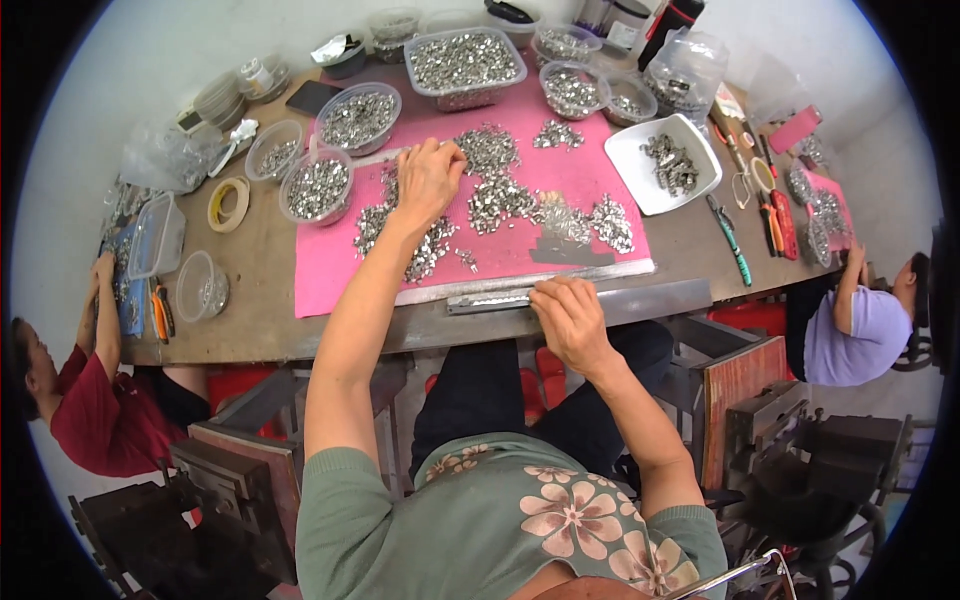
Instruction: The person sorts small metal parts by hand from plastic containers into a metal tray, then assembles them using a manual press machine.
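My left hand [430, 180] is stretched over the pink mat [325, 275], its fingers bent and drawn together at the edge of a pile of small silvery metal pieces [487, 150]. Whatever lies between its fingertips is hidden. Along the table's front edge lies a long grey metal rail [655, 299], with a row of small pieces in its left part. Closed fingers of my right hand [570, 318] touch the rail at the end of that row; I cannot make out what they pinch. Flat dark strips [570, 253] and another metal pile [611, 224] lie just beyond.
Tubs of metal pieces [465, 60] line the back. A white tray [708, 170] with darker pieces stands right, beside a green-handled tool [735, 245] and pliers [770, 225]. Tape [229, 205] lies left. Co-workers sit at the left [105, 400] and right [860, 335].
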